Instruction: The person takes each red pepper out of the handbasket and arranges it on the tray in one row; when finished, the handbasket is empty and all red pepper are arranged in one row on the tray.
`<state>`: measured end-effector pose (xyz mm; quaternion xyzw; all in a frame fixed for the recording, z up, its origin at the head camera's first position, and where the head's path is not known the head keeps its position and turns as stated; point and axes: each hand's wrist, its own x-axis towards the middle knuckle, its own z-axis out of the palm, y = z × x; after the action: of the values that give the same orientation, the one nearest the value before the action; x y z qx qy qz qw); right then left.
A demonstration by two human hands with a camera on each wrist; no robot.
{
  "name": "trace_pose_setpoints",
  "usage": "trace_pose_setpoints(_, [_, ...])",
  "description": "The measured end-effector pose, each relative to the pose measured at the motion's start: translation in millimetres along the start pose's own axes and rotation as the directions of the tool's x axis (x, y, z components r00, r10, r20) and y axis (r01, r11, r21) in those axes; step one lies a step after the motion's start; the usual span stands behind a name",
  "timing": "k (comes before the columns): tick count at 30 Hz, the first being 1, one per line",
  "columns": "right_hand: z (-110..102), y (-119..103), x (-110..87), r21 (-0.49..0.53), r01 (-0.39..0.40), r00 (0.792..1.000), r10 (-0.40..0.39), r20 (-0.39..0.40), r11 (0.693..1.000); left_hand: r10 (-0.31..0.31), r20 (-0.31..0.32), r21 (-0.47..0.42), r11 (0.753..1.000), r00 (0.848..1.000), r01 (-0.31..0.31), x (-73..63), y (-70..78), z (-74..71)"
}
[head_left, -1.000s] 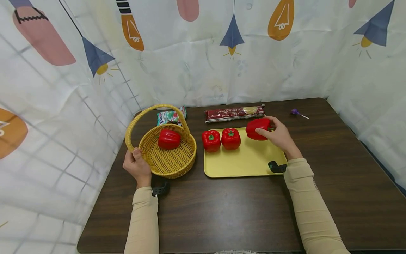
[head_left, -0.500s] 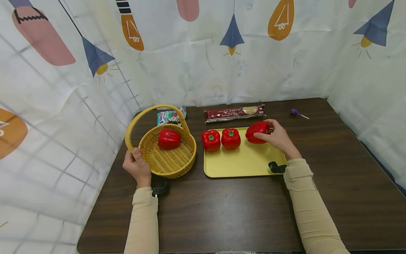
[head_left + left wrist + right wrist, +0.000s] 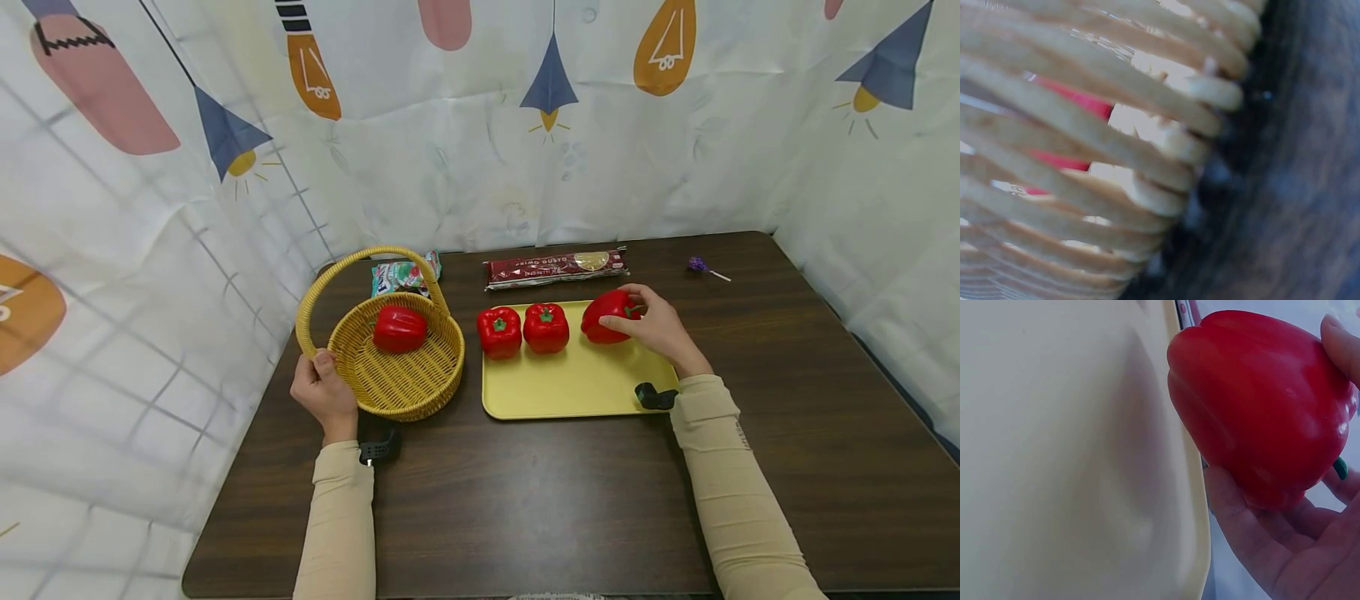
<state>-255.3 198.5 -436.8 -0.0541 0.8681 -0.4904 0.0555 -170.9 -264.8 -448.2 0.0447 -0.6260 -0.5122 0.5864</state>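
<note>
My left hand [image 3: 327, 392] grips the handle of a yellow wicker basket [image 3: 397, 404] where it meets the rim, at the basket's left side. One red bell pepper [image 3: 400, 329] lies on its side inside. My right hand [image 3: 658, 327] holds another red bell pepper [image 3: 1260, 400] between thumb and fingers, over the back right part of a yellow tray [image 3: 570, 392]. Its green stem points toward the palm. Two more red bell peppers, a left one [image 3: 499, 333] and a right one [image 3: 546, 328], stand side by side at the tray's back left, stems up.
Behind the tray lies a long dark red snack packet [image 3: 555, 267]. A green and pink packet [image 3: 397, 276] sits behind the basket, partly hidden by its handle. A purple lollipop [image 3: 699, 264] rests at the back right of the dark wooden table [image 3: 540, 508]. Curtains enclose the back and sides.
My right hand has lowered the bell pepper slightly toward the tray, and the pepper has tilted a little. The left hand and the basket have stayed in place.
</note>
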Motion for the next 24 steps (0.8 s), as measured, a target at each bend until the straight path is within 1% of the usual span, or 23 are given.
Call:
trace_pose_setpoints(7, [-0.8, 0.6, -0.4, -0.004, 0.027, 1.0, -0.027, -0.004, 1.0, 0.006, 0.006, 0.004, 1.0, 1.0, -0.006, 0.2, -1.1, 0.1])
trace_pose_setpoints(10, [0.2, 2.3, 1.4, -0.013, 0.037, 0.999, -0.037, 0.006, 0.999, 0.004, 0.0, 0.006, 1.0, 1.0, -0.004, 0.2, -0.9, 0.2])
trace_pose_setpoints(18, [4.9, 5.4, 6.2, -0.078, 0.073, 0.997, -0.071, 0.031, 0.994, 0.005, 0.0, 0.006, 1.0, 1.0, -0.005, 0.3, -0.4, 0.3])
trace_pose_setpoints(24, [6.8, 4.0, 6.2, -0.107, 0.077, 0.996, -0.072, 0.05, 0.991, 0.012, 0.002, 0.012, 1.0, 1.0, -0.012, 0.5, -1.1, -0.1])
